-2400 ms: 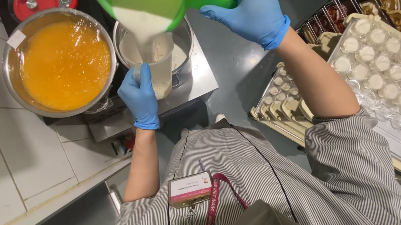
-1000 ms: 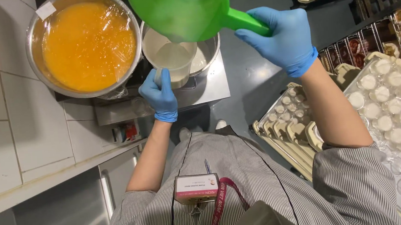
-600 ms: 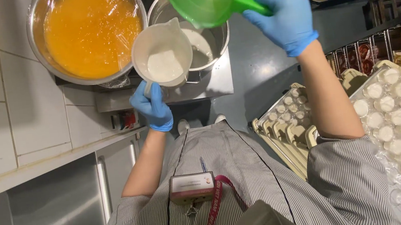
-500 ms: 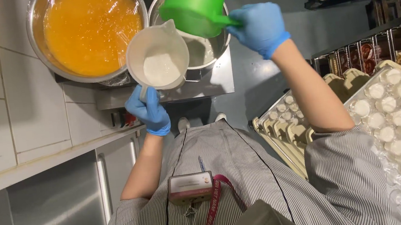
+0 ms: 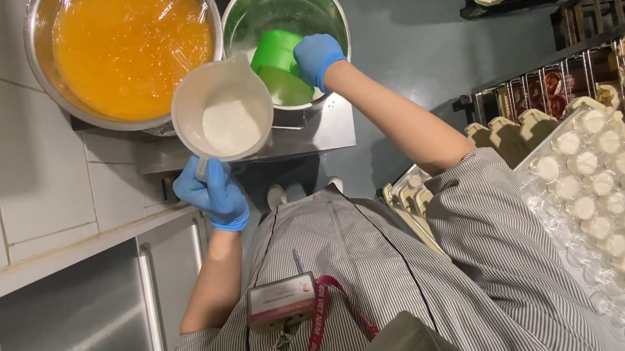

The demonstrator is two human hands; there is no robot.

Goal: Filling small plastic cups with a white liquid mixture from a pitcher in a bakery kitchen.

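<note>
I'm gripping the jug (image 5: 222, 112) handle in my left hand (image 5: 213, 194); my right hand (image 5: 317, 59) is clutching the green scoop (image 5: 278, 68) inside the pot (image 5: 282, 6).

Both hands wear thin, smooth blue rubbery gloves: the left hand (image 5: 213, 195) holds a translucent, matt plastic jug (image 5: 221, 111), the right hand (image 5: 317, 57) a glossy green plastic scoop (image 5: 278, 68). The pot (image 5: 325, 9) and bowl (image 5: 38, 42) are shiny metal, the bowl covered with glossy clear film. The shirt (image 5: 386, 269) is striped cloth, the egg trays (image 5: 613, 196) clear plastic.
</note>
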